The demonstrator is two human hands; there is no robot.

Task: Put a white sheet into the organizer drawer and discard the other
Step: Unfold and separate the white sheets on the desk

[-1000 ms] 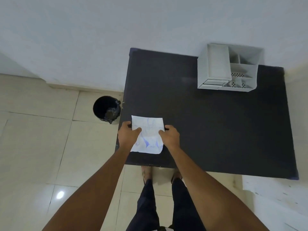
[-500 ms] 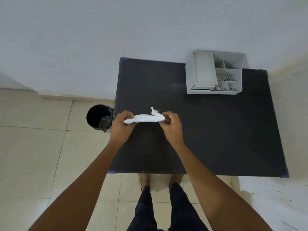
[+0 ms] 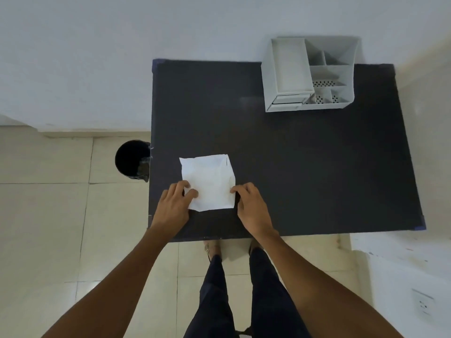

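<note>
1. Two hands are on the paper: your left hand (image 3: 173,203) pins the lower left corner of the white, slightly creased sheet of paper (image 3: 208,182) with fingers (image 3: 192,192) curled down onto it, and your right hand (image 3: 249,203) pinches its lower right edge between thumb and fingertips. Neither hand lifts the sheet; it lies flat on the dark matte surface (image 3: 317,167), near the front left.
2. The face that shows is plain white. Whether a second sheet lies under or inside it cannot be told from here.
3. The step in hand looks like the sorting one: you are settling which sheet this is before it goes anywhere. Neither half of the task is done.
4. The pale grey plastic desk organizer (image 3: 310,74) stands well apart, at the far right of the surface against the wall. Its small drawer (image 3: 288,100) at the lower front looks closed or nearly so.
5. If this sheet is the keeper, the next move calls for one hand to carry it across while the other pulls the drawer out. The sheet looks wider than the drawer front, so expect to fold it first.
6. If it is the reject, the round black bin (image 3: 133,158) sits on the tiled floor just beside the surface's left edge, a short reach for your left hand.
</note>
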